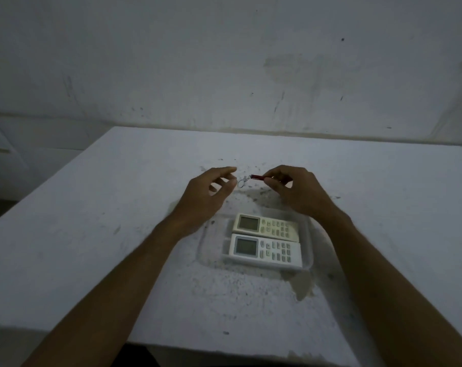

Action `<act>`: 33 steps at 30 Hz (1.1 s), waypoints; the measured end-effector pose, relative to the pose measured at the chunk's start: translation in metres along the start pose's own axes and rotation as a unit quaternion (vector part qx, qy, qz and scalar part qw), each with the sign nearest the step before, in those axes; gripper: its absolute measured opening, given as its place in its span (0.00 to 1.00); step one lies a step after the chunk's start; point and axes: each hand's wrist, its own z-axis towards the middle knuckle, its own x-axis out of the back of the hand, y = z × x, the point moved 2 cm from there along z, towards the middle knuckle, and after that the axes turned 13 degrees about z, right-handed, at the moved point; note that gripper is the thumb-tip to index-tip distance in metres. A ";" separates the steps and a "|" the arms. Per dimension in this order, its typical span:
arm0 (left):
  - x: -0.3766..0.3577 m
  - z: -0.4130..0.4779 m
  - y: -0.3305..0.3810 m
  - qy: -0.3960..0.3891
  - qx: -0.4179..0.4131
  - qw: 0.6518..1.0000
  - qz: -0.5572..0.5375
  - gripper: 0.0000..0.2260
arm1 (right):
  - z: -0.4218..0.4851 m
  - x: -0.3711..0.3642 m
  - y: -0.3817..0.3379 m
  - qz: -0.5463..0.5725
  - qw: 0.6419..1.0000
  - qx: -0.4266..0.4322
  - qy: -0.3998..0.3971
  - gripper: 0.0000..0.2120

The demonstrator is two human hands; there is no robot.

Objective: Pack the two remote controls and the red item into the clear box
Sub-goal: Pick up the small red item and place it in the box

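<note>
- The left hand hovers over the table, just beyond the box's far left corner. Its fingers are loosely curled and apart, gripping nothing; the fingertips sit right beside the key ring, and whether they touch it I cannot tell.
- The red item is a small dark-red cylinder with the ring on a short chain at its left end. It is held level in the air, beyond the box and between the two hands.
- The box lies on the table nearer the person. Both remotes are already in it, side by side, screens to the left: the far remote and the near remote.
- The right hand pinches the red item's right end between thumb and fingertips.
- By my reading, the last step is in hand: only the red item is left to pack. The next move calls for bringing it back over the box and setting it down, probably in the bare strip left of the remotes or on top of them, with the ring tucked inside the rim.
</note>
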 end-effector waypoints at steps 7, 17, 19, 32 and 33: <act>-0.006 -0.004 0.019 0.018 -0.038 0.999 0.010 0.13 | -0.014 0.006 -0.041 0.109 0.992 0.039 -0.039 0.07; 0.009 -0.006 0.034 0.053 0.043 0.969 -0.239 0.16 | -0.025 -0.011 -0.066 0.336 0.939 -0.060 0.027 0.11; 0.010 -0.006 0.036 0.070 0.048 0.966 -0.243 0.21 | -0.027 -0.014 -0.068 0.352 0.933 -0.077 0.026 0.11; 0.013 -0.007 0.034 0.037 0.046 0.960 -0.275 0.09 | -0.031 -0.019 -0.075 0.436 0.894 -0.101 -0.006 0.13; 0.013 -0.007 0.034 0.036 0.042 0.960 -0.276 0.10 | -0.031 -0.020 -0.076 0.436 0.894 -0.100 -0.006 0.13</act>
